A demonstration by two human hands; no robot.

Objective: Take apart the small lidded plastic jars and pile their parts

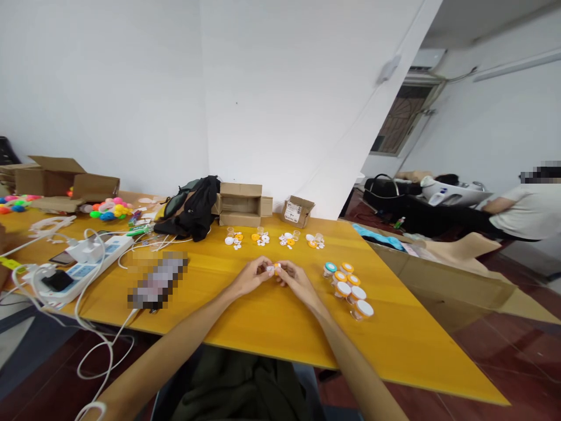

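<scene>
Over the middle of the yellow table (245, 333), my left hand (253, 277) and my right hand (296, 278) meet at the fingertips. Between them they pinch a small orange-and-white piece (277, 267), mostly covered by the fingers; its exact kind does not show. Beyond my hands lie groups of loose white and orange round parts (263, 238), each group beside a small clear cup (296, 235). To the right of my right hand stand several lidded clear jars (342, 289), with white, orange and teal lids.
Open cardboard boxes (240, 204) and a black bag (197, 204) line the wall. At left are a white power strip (87, 269), tangled cables, a blurred-out phone-like device (158, 280) and colourful balls (109, 209). A big carton (438, 275) adjoins the table's right edge; a person (521, 204) sits beyond.
</scene>
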